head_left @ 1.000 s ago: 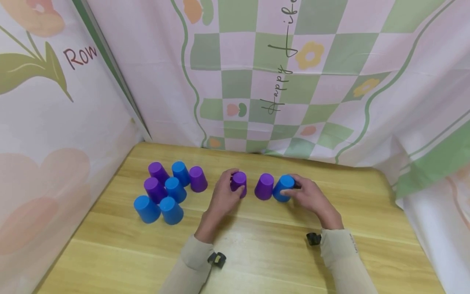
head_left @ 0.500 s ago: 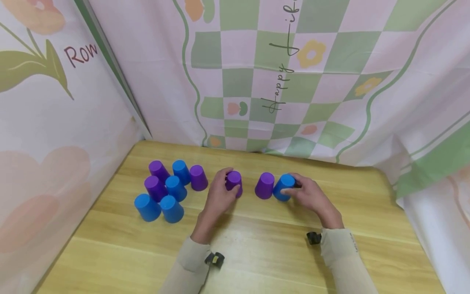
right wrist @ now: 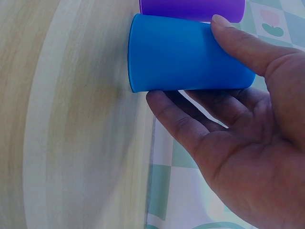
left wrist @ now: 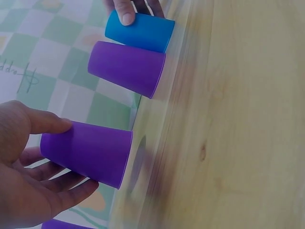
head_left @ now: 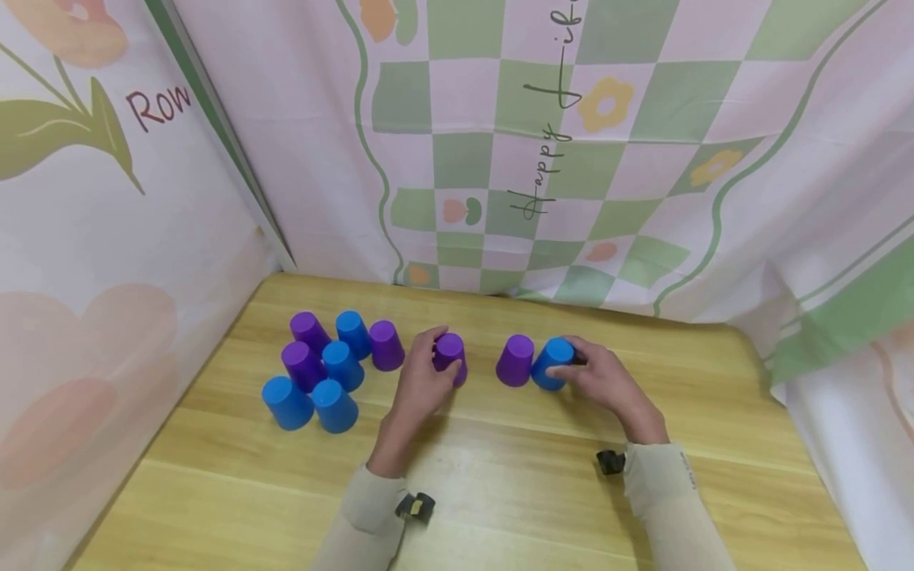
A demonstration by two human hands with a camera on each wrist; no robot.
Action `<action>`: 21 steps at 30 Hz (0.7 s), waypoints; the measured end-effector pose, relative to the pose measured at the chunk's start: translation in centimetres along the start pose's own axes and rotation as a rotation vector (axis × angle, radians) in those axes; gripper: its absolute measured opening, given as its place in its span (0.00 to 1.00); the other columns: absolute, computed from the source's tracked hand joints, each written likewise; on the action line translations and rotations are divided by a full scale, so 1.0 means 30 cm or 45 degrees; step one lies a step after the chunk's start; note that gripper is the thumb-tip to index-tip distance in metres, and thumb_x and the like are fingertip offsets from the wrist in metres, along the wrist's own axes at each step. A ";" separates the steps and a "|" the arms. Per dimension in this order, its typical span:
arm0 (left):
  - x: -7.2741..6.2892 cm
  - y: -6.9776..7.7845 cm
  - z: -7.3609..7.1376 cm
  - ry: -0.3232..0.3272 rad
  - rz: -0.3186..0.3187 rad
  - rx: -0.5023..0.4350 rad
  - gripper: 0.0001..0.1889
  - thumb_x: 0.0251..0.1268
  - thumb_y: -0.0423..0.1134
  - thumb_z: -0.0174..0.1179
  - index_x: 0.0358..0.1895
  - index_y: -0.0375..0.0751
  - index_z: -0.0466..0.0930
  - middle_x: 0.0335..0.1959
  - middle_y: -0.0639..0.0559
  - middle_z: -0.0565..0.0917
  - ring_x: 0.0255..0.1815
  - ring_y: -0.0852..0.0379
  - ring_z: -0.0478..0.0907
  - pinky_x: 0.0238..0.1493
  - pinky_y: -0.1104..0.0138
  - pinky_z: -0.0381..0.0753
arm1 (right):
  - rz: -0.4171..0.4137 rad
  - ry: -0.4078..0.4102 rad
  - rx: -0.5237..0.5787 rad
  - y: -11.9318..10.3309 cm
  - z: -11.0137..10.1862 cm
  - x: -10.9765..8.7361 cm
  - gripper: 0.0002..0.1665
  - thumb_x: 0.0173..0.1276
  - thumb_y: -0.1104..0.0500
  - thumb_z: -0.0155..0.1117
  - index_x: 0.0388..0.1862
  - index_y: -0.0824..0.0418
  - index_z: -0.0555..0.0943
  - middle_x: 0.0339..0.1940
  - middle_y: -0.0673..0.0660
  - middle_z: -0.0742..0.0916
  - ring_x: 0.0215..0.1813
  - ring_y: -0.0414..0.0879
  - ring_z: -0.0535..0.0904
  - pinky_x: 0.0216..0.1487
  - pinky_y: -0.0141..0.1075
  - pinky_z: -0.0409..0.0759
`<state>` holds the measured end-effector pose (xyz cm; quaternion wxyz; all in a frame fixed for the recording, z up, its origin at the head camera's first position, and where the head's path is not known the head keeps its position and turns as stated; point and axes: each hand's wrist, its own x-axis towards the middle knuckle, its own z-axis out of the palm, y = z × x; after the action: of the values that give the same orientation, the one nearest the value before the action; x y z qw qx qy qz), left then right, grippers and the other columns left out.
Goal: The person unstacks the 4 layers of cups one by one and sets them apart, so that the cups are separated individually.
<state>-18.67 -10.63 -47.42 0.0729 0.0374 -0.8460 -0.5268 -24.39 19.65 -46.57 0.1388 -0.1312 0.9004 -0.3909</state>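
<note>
My left hand (head_left: 421, 382) holds an upside-down purple cup (head_left: 451, 355) between thumb and fingers, just right of the group of cups. In the left wrist view, that cup's rim is close over the wood, with a dark shadow beside it. Further right stands another upside-down purple cup (head_left: 515, 362), with no hand on it. Right next to it is a blue cup (head_left: 550, 361), gripped by my right hand (head_left: 605, 382). The right wrist view shows the thumb on one side of this blue cup (right wrist: 186, 55) and the fingers along the other.
At the left of the wooden table (head_left: 514, 492) stand several more upside-down cups, among them a purple cup (head_left: 386, 347) nearest my left hand and a blue cup (head_left: 335, 407) in front. A checked curtain (head_left: 457, 162) hangs behind the table's back edge, and a printed sheet (head_left: 93, 238) borders the left.
My left hand has moved left with its purple cup, widening the gap to the middle purple cup. The right hand and its blue cup stay put.
</note>
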 end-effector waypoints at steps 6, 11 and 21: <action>-0.008 -0.002 -0.019 0.014 -0.009 0.024 0.32 0.70 0.30 0.68 0.76 0.40 0.69 0.71 0.38 0.76 0.72 0.40 0.76 0.73 0.47 0.77 | 0.003 0.008 -0.002 0.001 0.002 -0.001 0.31 0.76 0.44 0.68 0.71 0.57 0.76 0.63 0.64 0.84 0.60 0.59 0.80 0.61 0.57 0.83; -0.011 0.004 -0.035 0.029 -0.012 0.044 0.32 0.70 0.31 0.68 0.76 0.41 0.70 0.70 0.38 0.76 0.71 0.40 0.76 0.72 0.47 0.77 | 0.003 0.007 -0.005 -0.001 0.002 -0.001 0.32 0.76 0.45 0.68 0.72 0.57 0.75 0.64 0.64 0.84 0.61 0.60 0.80 0.62 0.59 0.82; -0.010 0.011 -0.059 0.032 -0.057 0.086 0.33 0.70 0.31 0.69 0.76 0.42 0.70 0.70 0.39 0.76 0.72 0.40 0.75 0.73 0.46 0.76 | 0.006 -0.003 -0.011 -0.003 0.001 0.001 0.33 0.76 0.44 0.68 0.73 0.56 0.75 0.65 0.65 0.84 0.62 0.61 0.80 0.63 0.60 0.81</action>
<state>-18.09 -12.01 -46.37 0.0705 0.0653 -0.8613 -0.4989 -24.40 19.55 -46.53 0.1402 -0.1302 0.9022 -0.3865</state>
